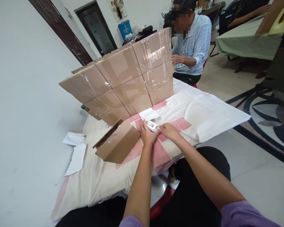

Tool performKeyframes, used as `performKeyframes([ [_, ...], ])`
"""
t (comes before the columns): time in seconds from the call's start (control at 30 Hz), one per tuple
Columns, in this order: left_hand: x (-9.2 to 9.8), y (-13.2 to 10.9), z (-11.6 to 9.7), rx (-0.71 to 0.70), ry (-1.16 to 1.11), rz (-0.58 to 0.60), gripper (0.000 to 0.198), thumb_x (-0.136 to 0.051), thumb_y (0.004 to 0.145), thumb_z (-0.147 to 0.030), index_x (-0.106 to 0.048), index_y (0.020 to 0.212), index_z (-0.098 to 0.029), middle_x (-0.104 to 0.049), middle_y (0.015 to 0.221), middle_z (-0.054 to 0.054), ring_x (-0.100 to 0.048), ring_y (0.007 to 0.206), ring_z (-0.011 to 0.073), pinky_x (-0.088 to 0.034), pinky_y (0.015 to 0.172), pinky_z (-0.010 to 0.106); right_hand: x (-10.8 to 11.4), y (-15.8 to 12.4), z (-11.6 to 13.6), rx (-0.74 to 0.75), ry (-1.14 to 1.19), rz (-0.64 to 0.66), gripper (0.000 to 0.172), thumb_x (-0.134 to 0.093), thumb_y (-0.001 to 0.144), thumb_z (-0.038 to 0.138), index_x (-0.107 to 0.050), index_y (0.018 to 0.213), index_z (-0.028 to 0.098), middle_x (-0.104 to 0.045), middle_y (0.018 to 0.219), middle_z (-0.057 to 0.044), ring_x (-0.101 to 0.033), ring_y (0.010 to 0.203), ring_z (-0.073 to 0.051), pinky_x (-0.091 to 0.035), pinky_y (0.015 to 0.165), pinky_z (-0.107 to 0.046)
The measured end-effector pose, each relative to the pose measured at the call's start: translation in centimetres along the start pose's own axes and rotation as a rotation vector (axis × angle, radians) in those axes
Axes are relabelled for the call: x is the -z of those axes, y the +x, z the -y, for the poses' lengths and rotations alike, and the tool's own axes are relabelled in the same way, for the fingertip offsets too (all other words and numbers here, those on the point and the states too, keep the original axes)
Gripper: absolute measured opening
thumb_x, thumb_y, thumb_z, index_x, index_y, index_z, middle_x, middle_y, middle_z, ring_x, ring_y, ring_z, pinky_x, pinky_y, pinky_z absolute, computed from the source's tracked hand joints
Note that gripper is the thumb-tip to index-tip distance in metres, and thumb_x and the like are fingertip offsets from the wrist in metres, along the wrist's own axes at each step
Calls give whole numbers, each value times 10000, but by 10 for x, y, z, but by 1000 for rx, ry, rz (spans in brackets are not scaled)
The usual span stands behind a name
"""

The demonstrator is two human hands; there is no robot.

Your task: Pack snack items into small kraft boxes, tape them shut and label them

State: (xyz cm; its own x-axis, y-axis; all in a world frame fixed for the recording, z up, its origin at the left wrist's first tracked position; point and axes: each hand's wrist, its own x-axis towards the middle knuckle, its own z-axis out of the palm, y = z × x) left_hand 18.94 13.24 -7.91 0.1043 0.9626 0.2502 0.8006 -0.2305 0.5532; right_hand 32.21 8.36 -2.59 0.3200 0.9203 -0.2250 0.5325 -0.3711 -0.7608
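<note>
My left hand (147, 135) and my right hand (169, 130) meet over a pink and white cloth (203, 116) on a low table. Both are closed on a small white object (153, 126) held between them; I cannot make out what it is. An open cardboard box (118, 143) lies just left of my left hand, its flaps raised. A white paper sheet (148, 114) lies just beyond my hands.
A wall of taped cardboard boxes (130, 75) is stacked at the far side of the table. Behind it sits another person in a light blue shirt (196, 44). White papers (75, 154) lie at the left. A green-covered table (248, 41) stands at the back right.
</note>
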Motion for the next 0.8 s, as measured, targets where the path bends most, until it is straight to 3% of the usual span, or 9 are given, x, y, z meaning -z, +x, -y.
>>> performKeyframes([
  [0.13,-1,0,1,2,1,0,1059,-700,763,-603,-199,1597,-185,-466,1481,212,-494,1371,353,-421,1101,441,-19,5,-10,-56,175,-8,417,-543,976,443,-590,671,162,-704,645,-101,-680,671,-190,-420,605,-248],
  [0.23,-1,0,2,3,-9,9,1078,-728,744,-585,-202,1594,-183,-455,1494,219,-480,1386,353,-419,1103,446,-29,10,-11,-109,344,-5,377,-540,975,402,-529,667,185,-665,554,-49,-635,513,-146,-412,505,-218],
  [0.5,2,0,0,15,-57,11,1020,-736,758,-528,-229,1578,-193,-467,1499,213,-477,1394,350,-406,1114,461,-35,11,-9,-104,662,-46,319,-576,881,219,-420,603,223,-645,520,-15,-577,424,-124,-410,436,-209],
  [0.63,4,0,0,19,-65,20,1086,-777,698,-538,-235,1575,-198,-467,1499,209,-484,1383,360,-401,1118,475,-36,9,-12,-56,731,-84,317,-592,768,167,-366,555,234,-608,479,6,-490,388,-108,-356,419,-212],
  [0.8,1,1,2,8,-71,13,1080,-781,687,-520,-246,1573,-208,-469,1498,196,-479,1383,354,-406,1117,455,-41,11,-15,-8,748,-126,292,-566,692,161,-329,535,230,-587,504,29,-482,430,-96,-346,438,-200],
])
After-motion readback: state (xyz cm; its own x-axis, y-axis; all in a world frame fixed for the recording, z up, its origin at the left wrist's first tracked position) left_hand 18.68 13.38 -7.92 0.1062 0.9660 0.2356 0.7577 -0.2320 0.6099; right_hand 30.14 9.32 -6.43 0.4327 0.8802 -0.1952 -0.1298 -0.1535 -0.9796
